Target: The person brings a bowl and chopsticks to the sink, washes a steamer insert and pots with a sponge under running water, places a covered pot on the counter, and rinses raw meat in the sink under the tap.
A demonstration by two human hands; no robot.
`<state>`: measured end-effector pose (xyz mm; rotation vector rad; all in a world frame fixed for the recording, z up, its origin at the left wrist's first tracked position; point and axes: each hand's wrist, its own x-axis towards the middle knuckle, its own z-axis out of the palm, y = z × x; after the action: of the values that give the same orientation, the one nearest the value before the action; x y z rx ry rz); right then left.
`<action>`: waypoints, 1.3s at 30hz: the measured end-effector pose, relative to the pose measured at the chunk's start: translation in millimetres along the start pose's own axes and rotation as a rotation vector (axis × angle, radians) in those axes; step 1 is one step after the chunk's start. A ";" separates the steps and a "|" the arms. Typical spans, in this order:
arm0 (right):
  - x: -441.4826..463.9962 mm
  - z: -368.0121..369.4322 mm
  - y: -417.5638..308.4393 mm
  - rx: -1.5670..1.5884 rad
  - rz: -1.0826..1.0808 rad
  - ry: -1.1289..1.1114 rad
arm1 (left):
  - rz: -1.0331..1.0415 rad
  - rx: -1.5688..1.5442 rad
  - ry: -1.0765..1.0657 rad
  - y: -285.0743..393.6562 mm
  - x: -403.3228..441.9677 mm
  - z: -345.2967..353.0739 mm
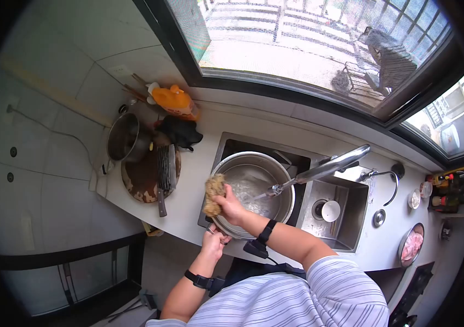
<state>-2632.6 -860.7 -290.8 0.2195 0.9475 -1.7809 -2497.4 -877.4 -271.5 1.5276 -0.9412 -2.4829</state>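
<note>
A large metal pot [284, 210] sits in the left sink basin, with water inside it. My right hand [233, 209] is closed around a tan, fibrous loofah [213, 196] and presses it on the pot's left rim. Close below, my left hand [214, 241] grips the pot's near-left edge, its fingers partly hidden. The tap's pull-out spout [330, 165] reaches over the pot, and water runs from it.
A small white bowl [330, 211] lies in the right sink basin [346, 226]. On the left, a cleaver [165, 174] rests on a round chopping board [136, 182], near a saucepan [123, 137] and an orange bottle [175, 102]. A bowl of raw meat [412, 245] stands at the right.
</note>
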 end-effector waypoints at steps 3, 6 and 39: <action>40.0 6.6 -9.7 -0.124 -0.252 0.218 | 0.026 0.030 -0.015 -4.7 -1.9 3.9; 111.3 -27.8 -43.7 -0.017 -0.394 0.738 | 0.059 0.040 -0.025 -4.5 -4.4 4.9; 40.0 -33.8 26.6 -0.149 -0.026 0.043 | 0.080 0.216 -0.014 12.8 -26.1 7.8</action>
<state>-2636.3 -869.4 -348.8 0.1512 1.1132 -1.7255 -2493.9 -874.5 -241.7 1.4971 -1.2836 -2.4062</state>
